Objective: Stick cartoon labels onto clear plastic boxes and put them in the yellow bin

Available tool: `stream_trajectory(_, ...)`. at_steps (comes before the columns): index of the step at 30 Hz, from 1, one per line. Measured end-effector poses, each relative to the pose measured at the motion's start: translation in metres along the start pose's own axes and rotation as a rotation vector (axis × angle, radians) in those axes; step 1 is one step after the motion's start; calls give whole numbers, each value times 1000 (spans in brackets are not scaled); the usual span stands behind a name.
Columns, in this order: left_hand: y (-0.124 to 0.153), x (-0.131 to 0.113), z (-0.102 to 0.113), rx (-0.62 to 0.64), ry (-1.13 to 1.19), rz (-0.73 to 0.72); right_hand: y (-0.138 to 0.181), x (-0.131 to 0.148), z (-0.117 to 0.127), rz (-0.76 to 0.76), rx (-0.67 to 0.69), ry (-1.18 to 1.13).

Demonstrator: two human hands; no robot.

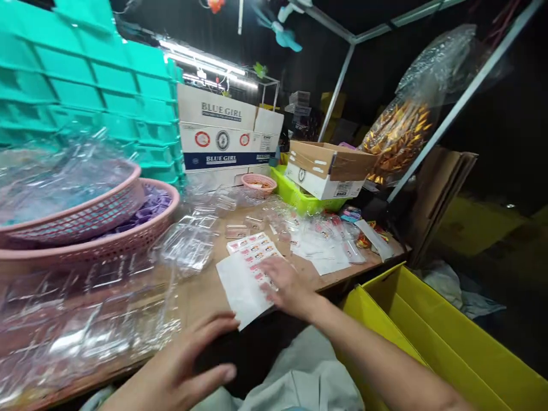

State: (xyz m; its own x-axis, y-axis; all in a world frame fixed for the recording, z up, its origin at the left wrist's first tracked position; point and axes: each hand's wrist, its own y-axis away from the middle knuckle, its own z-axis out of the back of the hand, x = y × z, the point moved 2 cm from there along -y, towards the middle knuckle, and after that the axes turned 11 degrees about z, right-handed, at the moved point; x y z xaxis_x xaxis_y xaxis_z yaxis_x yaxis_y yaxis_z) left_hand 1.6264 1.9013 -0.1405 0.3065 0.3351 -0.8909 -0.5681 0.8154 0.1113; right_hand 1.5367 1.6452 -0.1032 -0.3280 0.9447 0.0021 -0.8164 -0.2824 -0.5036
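My right hand [287, 283] lies palm down, fingers stretched out, on a white sticker sheet [245, 278] with rows of small red and white labels, near the front edge of the wooden table [201, 291]. My left hand [184, 365] hovers at the table's front edge, fingers apart, holding nothing, its fingertips close to the sheet's near corner. Clear plastic trays [85, 319] lie spread to the left of it. More clear packets [317, 240] lie to the right of the sheet.
Two stacked pink baskets [107, 228] with clear plastic and purple pieces stand at left, turquoise crates [85, 74] behind them. Blue Girl cartons [222, 137], a small pink basket [258, 184], a green basket [295, 197] with a cardboard box [327, 168] stand behind. A yellow bin [432, 331] is at right.
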Motion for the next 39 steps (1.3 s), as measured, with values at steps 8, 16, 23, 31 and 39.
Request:
stream_trajectory(8, -268, -133, -137, -34, -590, -314, 204, -215, 80, -1108, -90, 352)
stream_trajectory(16, -353, -139, -162, -21, -569, -239, 226, -237, 88, -1070, -492, 82)
stream_trajectory(23, -361, -133, -146, -172, -48, 4, 149, -263, 47, -844, -584, -423)
stream_trajectory(31, -347, -121, -193, -159, 1056, 310, 129, -249, 11, -871, -631, -417)
stream_trajectory(39, -324, -124, -187, 33, 1396, 226, 96, -215, 17, -797, -695, -589)
